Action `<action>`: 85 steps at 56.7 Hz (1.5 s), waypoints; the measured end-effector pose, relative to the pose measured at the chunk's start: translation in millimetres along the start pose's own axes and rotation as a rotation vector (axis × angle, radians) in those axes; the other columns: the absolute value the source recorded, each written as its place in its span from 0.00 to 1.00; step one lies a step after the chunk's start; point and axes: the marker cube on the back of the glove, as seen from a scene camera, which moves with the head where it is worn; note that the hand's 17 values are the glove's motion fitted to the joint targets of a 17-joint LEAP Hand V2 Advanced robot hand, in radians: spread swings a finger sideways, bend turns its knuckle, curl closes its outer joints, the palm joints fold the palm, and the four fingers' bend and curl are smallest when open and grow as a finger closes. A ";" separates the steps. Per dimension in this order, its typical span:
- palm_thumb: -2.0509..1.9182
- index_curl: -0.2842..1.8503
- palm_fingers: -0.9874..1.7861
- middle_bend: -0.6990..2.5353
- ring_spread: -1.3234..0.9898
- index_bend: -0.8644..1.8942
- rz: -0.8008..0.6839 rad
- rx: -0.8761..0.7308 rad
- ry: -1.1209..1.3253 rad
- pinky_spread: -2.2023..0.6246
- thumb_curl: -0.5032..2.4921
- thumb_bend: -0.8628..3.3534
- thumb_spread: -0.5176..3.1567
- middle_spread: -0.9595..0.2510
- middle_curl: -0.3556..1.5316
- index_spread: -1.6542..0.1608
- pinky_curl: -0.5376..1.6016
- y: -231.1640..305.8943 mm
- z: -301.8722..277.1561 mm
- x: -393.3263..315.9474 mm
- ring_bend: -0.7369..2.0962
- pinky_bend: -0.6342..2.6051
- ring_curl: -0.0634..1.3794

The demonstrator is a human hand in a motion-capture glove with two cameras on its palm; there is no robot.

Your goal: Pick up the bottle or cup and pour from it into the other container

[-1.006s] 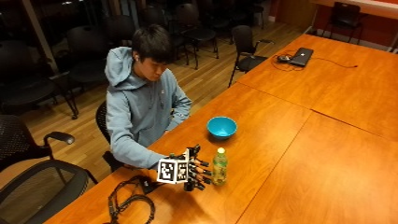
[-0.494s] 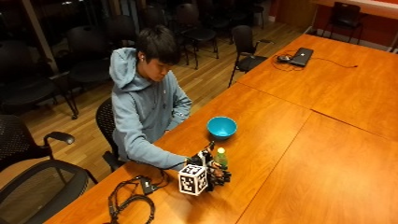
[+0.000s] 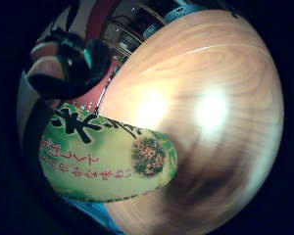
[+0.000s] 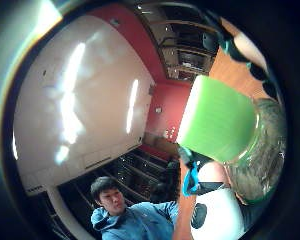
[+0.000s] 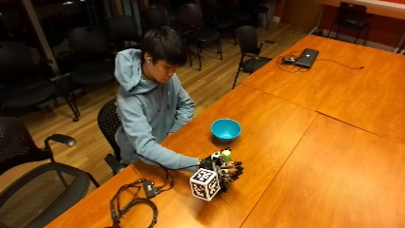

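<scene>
Bottle of clear plastic with a green cap and green label [image 5: 226, 156] is held upright on the wooden table [image 5: 329, 142], gripped by the black-gloved right hand [image 5: 221, 172] with fingers curled round it. Farther along the table, well apart from the bottle, 1 round blue bowl [image 5: 225, 128] is seen. The label [image 3: 103, 156] is shown close to the palm, and the cap [image 4: 217, 120] too.

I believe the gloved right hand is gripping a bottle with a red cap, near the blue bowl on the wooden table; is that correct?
Not quite: the bottle has a green cap, as the right thumb side palm view shows. The rest holds: the right hand grips it near the blue bowl on the wooden table.
</scene>
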 end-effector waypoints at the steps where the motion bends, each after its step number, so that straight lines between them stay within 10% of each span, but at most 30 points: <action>1: 0.72 0.26 0.62 0.31 0.61 0.38 0.002 0.000 -0.007 0.86 0.30 0.21 0.37 0.82 0.39 0.77 0.37 -0.9 0.4 -0.5 0.45 0.42 0.26; 18: 0.77 0.31 0.79 0.31 0.53 0.38 0.013 0.045 -0.041 0.76 0.34 0.20 0.29 0.79 0.41 0.86 0.37 -7.5 16.5 -5.3 0.44 0.36 0.29; 48: 0.77 0.35 0.81 0.31 0.50 0.38 -0.021 -0.051 0.029 0.72 0.38 0.20 0.22 0.76 0.45 0.87 0.41 3.2 45.1 -38.7 0.44 0.36 0.35; 85: 0.77 0.37 0.81 0.31 0.50 0.39 -0.312 -0.701 1.153 0.72 0.40 0.20 0.20 0.77 0.46 0.87 0.43 10.4 135.0 -171.0 0.44 0.35 0.36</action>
